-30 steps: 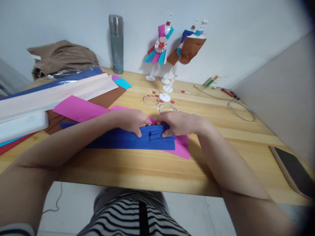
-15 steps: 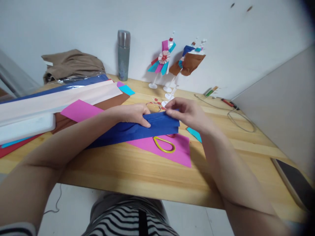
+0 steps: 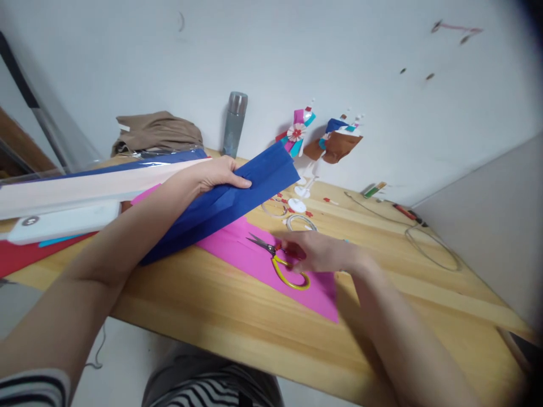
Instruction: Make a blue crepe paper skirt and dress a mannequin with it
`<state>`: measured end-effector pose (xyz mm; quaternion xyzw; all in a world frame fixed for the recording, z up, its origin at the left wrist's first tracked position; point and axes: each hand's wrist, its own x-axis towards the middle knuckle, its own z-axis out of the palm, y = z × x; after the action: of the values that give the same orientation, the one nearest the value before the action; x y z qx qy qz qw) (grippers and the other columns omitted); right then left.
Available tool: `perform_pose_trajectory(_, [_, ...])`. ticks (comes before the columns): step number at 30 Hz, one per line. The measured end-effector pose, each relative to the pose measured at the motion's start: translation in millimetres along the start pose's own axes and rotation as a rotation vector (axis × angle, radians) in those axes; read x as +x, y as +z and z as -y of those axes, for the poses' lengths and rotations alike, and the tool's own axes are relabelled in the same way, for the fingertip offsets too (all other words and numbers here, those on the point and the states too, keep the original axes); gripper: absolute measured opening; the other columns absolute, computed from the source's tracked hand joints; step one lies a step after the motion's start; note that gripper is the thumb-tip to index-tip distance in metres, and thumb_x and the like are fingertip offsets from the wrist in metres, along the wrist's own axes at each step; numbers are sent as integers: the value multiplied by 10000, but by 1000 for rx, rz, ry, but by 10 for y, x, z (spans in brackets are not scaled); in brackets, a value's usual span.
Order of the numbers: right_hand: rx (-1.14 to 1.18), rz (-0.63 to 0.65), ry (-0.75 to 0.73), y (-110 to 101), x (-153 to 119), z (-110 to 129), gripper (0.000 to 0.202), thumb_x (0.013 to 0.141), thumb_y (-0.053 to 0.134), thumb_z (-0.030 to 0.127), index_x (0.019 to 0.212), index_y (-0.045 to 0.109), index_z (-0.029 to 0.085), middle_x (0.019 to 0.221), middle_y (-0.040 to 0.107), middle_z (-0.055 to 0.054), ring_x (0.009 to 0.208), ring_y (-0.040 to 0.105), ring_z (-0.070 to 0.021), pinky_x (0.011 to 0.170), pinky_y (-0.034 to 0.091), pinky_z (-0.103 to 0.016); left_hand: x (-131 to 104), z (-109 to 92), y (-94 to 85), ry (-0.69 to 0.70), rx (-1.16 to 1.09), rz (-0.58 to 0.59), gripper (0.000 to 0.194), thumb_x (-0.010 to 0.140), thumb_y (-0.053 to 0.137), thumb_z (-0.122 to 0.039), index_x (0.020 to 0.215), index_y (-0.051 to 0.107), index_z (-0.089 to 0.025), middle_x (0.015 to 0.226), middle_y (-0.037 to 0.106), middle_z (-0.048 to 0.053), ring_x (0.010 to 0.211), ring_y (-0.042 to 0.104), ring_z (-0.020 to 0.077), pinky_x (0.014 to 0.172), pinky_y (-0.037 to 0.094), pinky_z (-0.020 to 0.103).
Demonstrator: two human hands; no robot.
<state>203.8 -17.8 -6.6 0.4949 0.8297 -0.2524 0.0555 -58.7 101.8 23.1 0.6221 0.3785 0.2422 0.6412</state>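
My left hand (image 3: 223,174) pinches a long folded strip of blue paper (image 3: 269,169), thumb on top, its right end lifted off the table. Lower right, my right hand (image 3: 316,251) has its fingers curled at the handles of a pair of scissors (image 3: 282,265). One handle loop is yellow; the other, red, is partly hidden by the fingers. The scissor blades point left, slightly apart. A pink paper sheet (image 3: 237,254) lies flat beneath the scissors, partly covered by the blue paper.
Paper sheets, pale pink (image 3: 85,189) and red (image 3: 25,257), lie left with a white case (image 3: 68,220). Behind stand a grey-green thermos (image 3: 235,127), brown cloth (image 3: 161,133) and decorated stands (image 3: 297,135). Tape rings (image 3: 302,221), red flowers and a cable (image 3: 428,254) lie right.
My right hand has let go of the blue paper's end and dropped to the scissors. The left hand has raised and tilted the paper. The view has shifted, uncovering the scissor blades.
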Motion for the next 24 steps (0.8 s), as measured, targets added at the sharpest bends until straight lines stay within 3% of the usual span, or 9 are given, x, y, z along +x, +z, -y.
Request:
perform_pose_trajectory(4, [-121,17,159,117,72,83,455,686,682,116,1119,582,210,969,679,-76,845,609,-229,701,430,-334,61,48,-77,-15,-68,37,312,551,910,-213,811,766,-117,740,766,68,625,700,165,738,581,290])
perform_pose_trajectory(7, [-122,14,155,139,85,73,379,750,632,132,1117,567,201,960,675,-90,836,613,-223,690,424,-326,102,81,-121,-10,-95,57,320,533,919,-204,793,755,-114,762,773,77,607,700,165,727,587,292])
perform_pose_trajectory(13, [107,-143,-60,-46,-93,19,294,793,662,250,1072,573,225,852,663,-44,689,588,-160,630,433,-293,138,114,-181,-10,-88,40,336,539,923,-220,806,754,-106,761,768,76,626,709,178,733,593,303])
perform_pose_trajectory(18, [136,-318,-139,-227,-256,-45,234,832,629,286,1055,591,226,799,569,-14,657,497,-151,612,426,-294,177,142,-194,-17,-83,41,349,530,926,-222,811,754,-111,797,769,85,675,721,193,751,588,325])
perform_pose_trajectory(20, [232,-384,-190,-237,-241,-72,254,838,656,389,1013,566,227,852,545,-25,710,494,-164,639,441,-307,200,157,-186,-16,-76,52,343,536,926,-228,811,761,-107,801,769,89,671,716,188,729,582,312])
perform_pose_trajectory(24, [392,-373,-196,-142,-87,-77,304,875,603,509,921,507,224,825,496,-16,724,468,-173,657,436,-332,227,176,-143,-10,-91,78,340,542,933,-254,803,777,-103,772,767,87,647,703,184,670,569,293])
